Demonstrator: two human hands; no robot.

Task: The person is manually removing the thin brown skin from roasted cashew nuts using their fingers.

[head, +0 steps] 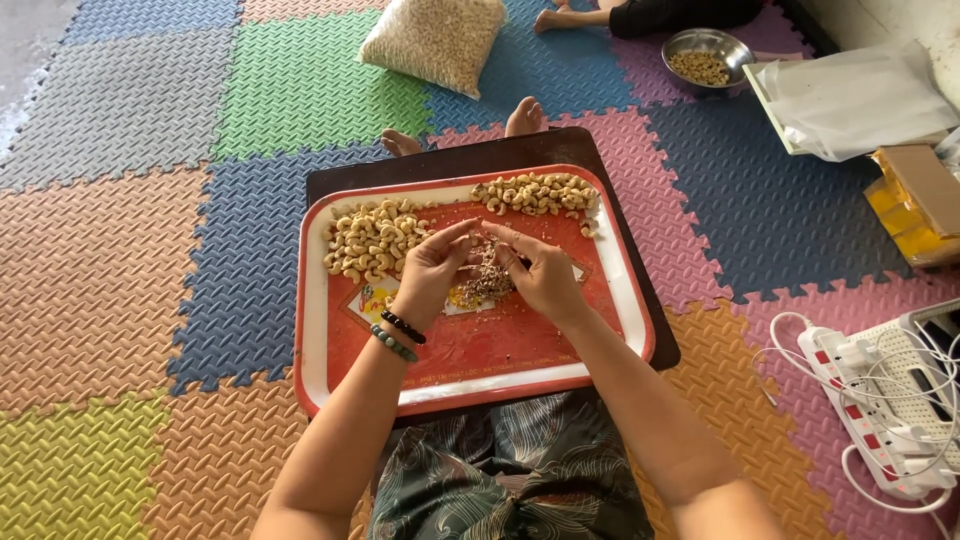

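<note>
On my red tray [470, 385]: left hand [432, 270] and right hand [540, 275] pinching one cashew [487, 243] together, peeling husk onto the scrap pile [485, 287] beneath.

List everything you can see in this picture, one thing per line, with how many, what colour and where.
Rectangular red tray with white rim: one, on a dark board over the lap.
Pale cashew nuts: two heaps, tray's upper left and upper right.
Brown husk scraps: one small pile, tray centre, under the fingers.
Clear sack of nuts: one, top centre.
Round metal bowl of nuts: one, top right.
White power strip with cables: one, right edge.
Yellow cardboard box: one, right edge.
Foam floor mat: many coloured tiles.
Left hand: beaded bracelets, pinching over the scraps.
Right hand: pinching beside it.
</note>
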